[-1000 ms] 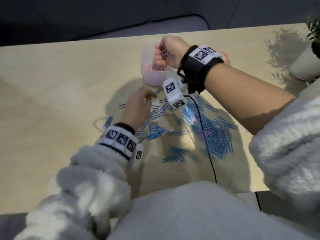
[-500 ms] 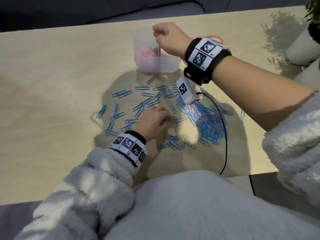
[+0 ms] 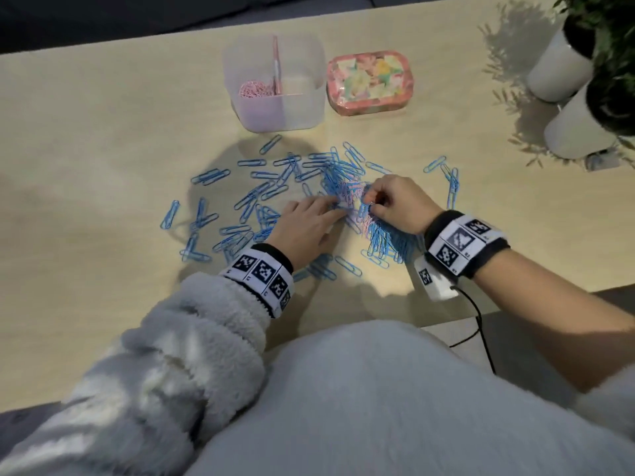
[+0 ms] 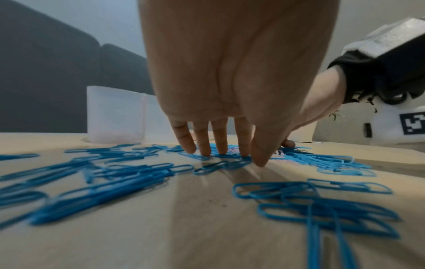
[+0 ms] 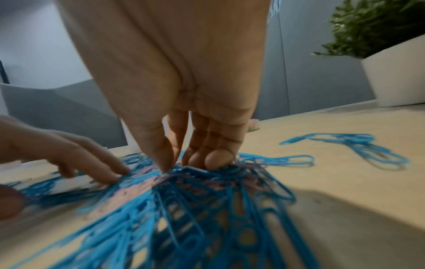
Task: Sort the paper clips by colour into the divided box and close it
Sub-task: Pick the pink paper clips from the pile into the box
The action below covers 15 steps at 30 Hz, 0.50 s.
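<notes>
Hands [image 3: 307, 223] in clip pile [image 3: 347, 201], box [image 3: 275, 80] open

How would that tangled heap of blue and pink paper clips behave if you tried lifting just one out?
Probably neighbours would come along: in the heap of paper clips the loops overlap and cross. Each clip looks thin and light, so the rest would likely slide on the smooth table rather than stay put. The left hand lies flat on clips beside the right hand, which pinches into the heap.

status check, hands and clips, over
Left hand flat, fingers pressing the blue clips. Right hand pinching into the mixed pile. Divided box open, pink clips in one compartment. Nothing blocking.
</notes>
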Motion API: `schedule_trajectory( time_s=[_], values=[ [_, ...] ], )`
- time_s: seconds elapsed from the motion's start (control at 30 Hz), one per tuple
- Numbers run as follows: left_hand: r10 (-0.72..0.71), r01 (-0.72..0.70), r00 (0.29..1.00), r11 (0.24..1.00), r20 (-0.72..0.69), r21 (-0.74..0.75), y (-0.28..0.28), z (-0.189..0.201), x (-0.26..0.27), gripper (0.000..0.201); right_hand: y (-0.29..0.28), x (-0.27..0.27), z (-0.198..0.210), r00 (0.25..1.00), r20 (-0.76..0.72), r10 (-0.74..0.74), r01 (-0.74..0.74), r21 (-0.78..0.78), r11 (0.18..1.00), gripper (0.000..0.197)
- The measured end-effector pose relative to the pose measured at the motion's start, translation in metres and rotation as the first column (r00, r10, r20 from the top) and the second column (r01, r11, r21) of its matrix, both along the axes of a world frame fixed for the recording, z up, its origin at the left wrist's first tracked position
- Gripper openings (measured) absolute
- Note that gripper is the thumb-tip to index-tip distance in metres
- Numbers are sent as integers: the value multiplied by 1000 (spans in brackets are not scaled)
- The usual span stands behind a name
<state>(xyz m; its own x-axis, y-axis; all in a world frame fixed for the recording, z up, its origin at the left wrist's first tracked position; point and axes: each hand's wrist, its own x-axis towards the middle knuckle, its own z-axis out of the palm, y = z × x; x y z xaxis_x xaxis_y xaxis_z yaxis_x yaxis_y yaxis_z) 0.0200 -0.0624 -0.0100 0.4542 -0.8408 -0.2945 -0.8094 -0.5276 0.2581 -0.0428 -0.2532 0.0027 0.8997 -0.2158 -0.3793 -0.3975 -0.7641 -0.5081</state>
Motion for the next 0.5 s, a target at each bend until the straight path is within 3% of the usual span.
schedule_trajectory(
  time_s=[0.17,0.3,0.43,0.5],
  values=[
    [68,-69,998,997,15,30,26,4,5,40,-10,-9,-5,986,67,-152,155,-36,987,19],
    [106,-102,993,991,49,-82,24,4,4,29,5,3,-3,980,99,-174,178,-32,984,11],
    [164,-157,985,978,44,-140,-1,1,3,28,28,21,-11,981,86,-177,186,-117,976,24],
    [208,-202,978,967,19,-155,-14,-1,10,32,32,25,-15,983,76,-170,179,-140,974,20]
  ],
)
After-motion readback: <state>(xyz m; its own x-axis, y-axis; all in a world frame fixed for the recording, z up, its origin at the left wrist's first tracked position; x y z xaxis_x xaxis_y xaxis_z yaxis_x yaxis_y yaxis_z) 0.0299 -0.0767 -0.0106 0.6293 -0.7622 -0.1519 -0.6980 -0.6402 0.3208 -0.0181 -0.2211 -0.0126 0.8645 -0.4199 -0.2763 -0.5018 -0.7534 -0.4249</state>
